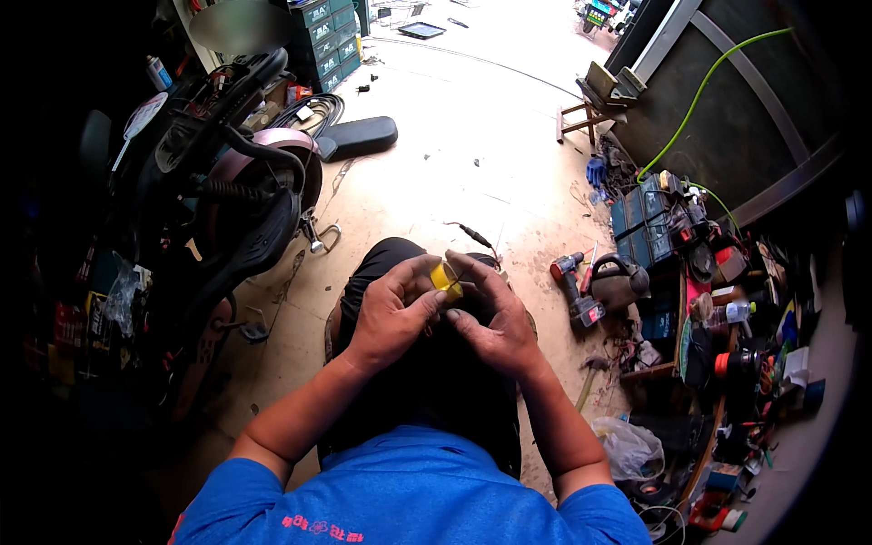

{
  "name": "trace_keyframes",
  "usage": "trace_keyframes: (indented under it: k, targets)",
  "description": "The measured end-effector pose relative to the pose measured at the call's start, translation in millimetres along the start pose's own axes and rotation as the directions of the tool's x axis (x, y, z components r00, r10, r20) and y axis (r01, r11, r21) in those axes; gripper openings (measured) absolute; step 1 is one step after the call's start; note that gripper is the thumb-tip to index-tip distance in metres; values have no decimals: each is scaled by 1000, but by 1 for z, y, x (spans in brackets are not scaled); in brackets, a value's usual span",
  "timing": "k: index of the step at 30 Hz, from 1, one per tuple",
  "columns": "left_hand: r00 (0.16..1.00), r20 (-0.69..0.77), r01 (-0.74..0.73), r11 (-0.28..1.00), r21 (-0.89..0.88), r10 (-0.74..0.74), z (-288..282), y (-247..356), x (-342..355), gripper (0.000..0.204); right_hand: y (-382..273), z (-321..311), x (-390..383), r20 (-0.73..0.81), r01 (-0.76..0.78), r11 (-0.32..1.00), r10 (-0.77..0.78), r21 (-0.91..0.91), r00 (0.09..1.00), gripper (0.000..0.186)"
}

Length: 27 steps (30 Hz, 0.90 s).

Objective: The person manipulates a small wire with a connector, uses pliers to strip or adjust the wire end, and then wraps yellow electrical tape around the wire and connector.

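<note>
My left hand [398, 311] is closed round a small yellow roll [444, 278], probably tape, with the thumb pressed on its lower side. My right hand [495, 322] curls in at the roll's right side, its fingertips on it and on a thin dark strand that I cannot make out clearly. Both hands are above my dark-trousered lap [427, 391]. Beyond my knees a black cable with a thick connector [474, 234] lies on the pale floor [481, 182].
A black two-wheeler [254, 209] crowds the left, near a loose seat [359, 136] and stacked boxes [322, 45]. On the right lie a drill [577, 295], hammer [590, 372], tool cases [640, 222], cluttered shelves [708, 363] and a plastic bag [627, 450]. A wooden stool [590, 113] stands by the door [745, 100].
</note>
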<state>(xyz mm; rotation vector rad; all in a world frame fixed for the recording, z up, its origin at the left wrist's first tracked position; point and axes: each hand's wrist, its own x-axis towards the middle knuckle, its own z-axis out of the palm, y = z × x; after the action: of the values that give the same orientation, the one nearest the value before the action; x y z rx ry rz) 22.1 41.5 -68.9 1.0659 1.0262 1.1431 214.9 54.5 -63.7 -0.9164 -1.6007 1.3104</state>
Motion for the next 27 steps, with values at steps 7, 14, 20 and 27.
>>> trace_keyframes:
  k: [7,14,20,27]
  targets:
    - [999,-25,-27,985,173,32,-4,3,-5,23,5,-10,9,90,-117,993,115,27,989,68]
    - [951,34,-287,832,476,308,-4,2,-5,18,7,-20,7,185,-338,902,297,267,937,62]
    - [890,66,-415,741,529,451,-9,-5,1,33,-2,-24,1,231,-416,731,346,541,909,64]
    - [964,-99,-189,896,401,247,10,1,-13,69,-3,4,3,-102,-280,901,329,330,939,41]
